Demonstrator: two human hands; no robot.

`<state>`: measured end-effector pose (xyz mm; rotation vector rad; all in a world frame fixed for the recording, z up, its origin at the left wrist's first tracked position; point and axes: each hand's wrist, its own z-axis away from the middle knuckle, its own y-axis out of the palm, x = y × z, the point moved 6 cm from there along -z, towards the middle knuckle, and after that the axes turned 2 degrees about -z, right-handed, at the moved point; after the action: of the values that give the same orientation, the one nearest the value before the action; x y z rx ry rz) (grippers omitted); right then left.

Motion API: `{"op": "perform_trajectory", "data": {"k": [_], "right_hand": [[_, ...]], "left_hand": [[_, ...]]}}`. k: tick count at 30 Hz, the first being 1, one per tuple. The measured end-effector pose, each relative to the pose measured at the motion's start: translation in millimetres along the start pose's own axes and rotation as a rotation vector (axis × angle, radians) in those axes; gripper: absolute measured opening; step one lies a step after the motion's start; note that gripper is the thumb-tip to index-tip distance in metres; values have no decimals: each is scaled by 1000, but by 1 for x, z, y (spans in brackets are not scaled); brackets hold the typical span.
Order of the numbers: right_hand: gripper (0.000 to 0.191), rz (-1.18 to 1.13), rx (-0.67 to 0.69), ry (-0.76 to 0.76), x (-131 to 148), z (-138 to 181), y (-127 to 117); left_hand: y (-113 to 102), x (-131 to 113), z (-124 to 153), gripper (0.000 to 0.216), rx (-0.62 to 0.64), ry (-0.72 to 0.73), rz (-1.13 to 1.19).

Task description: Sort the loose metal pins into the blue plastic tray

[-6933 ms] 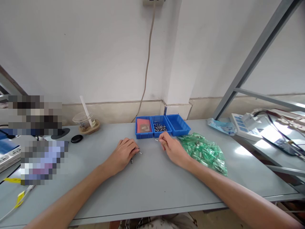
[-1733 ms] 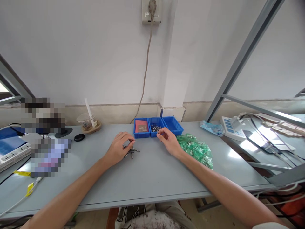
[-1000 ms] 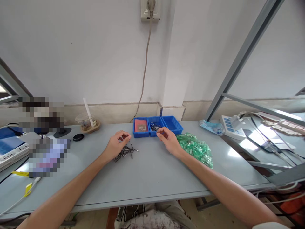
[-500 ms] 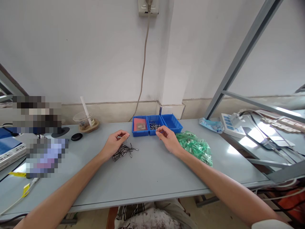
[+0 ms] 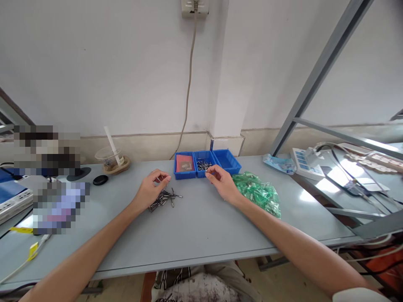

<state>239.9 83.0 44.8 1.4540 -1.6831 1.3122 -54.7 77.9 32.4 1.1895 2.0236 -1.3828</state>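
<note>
My left hand (image 5: pixel 152 188) hovers over a loose pile of small dark metal pins (image 5: pixel 162 199) on the grey table. Its thumb and index finger are drawn together, and I cannot make out what, if anything, lies between them. My right hand (image 5: pixel 222 182) is held just in front of the blue bins, thumb and fingertip pinched; anything in that pinch is too small to name. Behind it, the middle blue bin (image 5: pixel 204 173) contains many similar small metal parts (image 5: pixel 204 165). A left blue bin (image 5: pixel 185 176) holds a reddish packet (image 5: pixel 184 163).
A third blue bin (image 5: pixel 227 161) stands at the right. Crumpled green plastic bags (image 5: pixel 258 191) lie beside my right forearm. A cup with a straw (image 5: pixel 108 155), a black round object (image 5: pixel 100 180) and a power strip (image 5: pixel 307 164) sit farther out. A metal frame (image 5: pixel 315 88) rises at right.
The view has shifted slightly. A small dark pin tip seen below my left fingertips before no longer shows there. My right hand keeps nearly the same pose.
</note>
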Motion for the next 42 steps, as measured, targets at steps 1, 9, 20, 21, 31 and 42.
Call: {"op": "perform_trajectory", "data": {"k": [1, 9, 20, 21, 31, 42], "right_hand": [[15, 1, 0, 1, 0, 0, 0], [16, 14, 3, -8, 0, 0, 0], [16, 92, -44, -74, 8, 2, -3], [17, 97, -44, -72, 9, 2, -3], [21, 76, -6, -87, 9, 4, 0], [11, 122, -17, -145, 12, 5, -1]], "left_hand": [[-1, -3, 1, 27, -7, 41, -40], [-3, -20, 5, 20, -30, 226, -193], [-3, -30, 9, 19, -25, 382, -370], [-2, -30, 9, 19, -21, 382, -372], [-2, -29, 9, 20, -25, 391, -383], [-1, -29, 10, 20, -7, 400, -395]]}}
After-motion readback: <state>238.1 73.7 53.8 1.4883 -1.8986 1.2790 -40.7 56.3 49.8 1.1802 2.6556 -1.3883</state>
